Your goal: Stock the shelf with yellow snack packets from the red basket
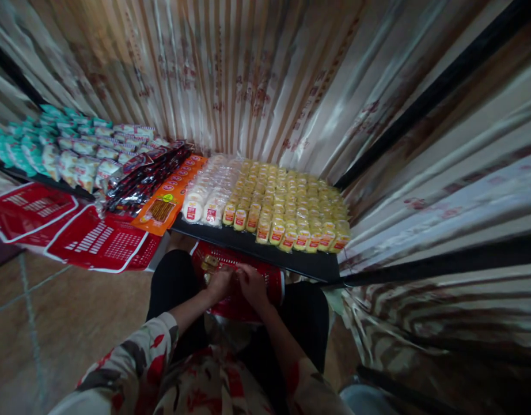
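Note:
My left hand [221, 283] and my right hand [252, 286] are close together between my knees, fingers curled inward. Both seem closed, but what they pinch is too small and dark to make out. Under them lies a red bag [235, 308] with white print and a white edge. Beside my left hand, several small golden-brown wrapped pieces [210, 263] rest on the red bag. Just beyond my hands is the black shelf [248, 243], with rows of yellow wrapped snack packs [287, 213] and white wrapped packs [200, 204] on it.
Left along the shelf are an orange snack packet [166, 202], dark red packets [140, 181], white packets [82, 164] and teal packets [21, 150]. More red bags [101, 239] hang at the left front. Black poles [421, 95] and a patterned curtain [248, 75] enclose the shelf.

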`<control>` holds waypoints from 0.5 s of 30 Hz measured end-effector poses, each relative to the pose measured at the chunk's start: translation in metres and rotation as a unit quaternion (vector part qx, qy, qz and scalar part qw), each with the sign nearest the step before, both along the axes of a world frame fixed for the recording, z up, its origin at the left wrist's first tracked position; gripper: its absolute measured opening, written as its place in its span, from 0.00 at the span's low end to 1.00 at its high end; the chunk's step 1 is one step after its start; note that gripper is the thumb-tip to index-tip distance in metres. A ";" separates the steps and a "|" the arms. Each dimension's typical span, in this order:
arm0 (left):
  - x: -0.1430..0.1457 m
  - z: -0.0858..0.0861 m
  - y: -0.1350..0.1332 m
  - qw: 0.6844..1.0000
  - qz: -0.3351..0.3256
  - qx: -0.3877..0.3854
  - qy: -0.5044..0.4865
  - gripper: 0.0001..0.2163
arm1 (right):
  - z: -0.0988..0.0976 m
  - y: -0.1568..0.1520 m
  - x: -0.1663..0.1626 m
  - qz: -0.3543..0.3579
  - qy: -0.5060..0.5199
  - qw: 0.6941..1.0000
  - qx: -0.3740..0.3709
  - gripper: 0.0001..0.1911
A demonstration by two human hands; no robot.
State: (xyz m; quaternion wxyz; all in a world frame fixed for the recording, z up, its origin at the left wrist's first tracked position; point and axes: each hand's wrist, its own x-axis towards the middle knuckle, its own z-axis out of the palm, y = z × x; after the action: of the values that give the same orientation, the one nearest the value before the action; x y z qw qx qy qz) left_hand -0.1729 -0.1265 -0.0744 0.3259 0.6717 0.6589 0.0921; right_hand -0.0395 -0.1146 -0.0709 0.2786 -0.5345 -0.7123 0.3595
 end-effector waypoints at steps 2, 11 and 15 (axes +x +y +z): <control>-0.009 -0.016 -0.003 0.998 0.006 -0.060 0.020 0.03 | -0.023 -0.004 -0.008 0.013 -0.015 0.999 -0.047 0.12; -0.027 -0.050 0.026 0.985 0.060 -0.127 0.095 0.11 | -0.096 -0.007 -0.026 0.038 0.014 0.987 -0.157 0.09; -0.036 -0.060 0.044 0.976 0.080 -0.155 0.130 0.16 | -0.113 -0.001 -0.033 0.015 0.052 0.984 -0.170 0.10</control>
State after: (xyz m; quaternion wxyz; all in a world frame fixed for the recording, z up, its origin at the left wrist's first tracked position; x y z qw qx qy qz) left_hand -0.2092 -0.0821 -0.1345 0.3288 0.5643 0.7537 -0.0737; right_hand -0.0729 -0.1159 -0.1837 0.2156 -0.5440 -0.6331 0.5067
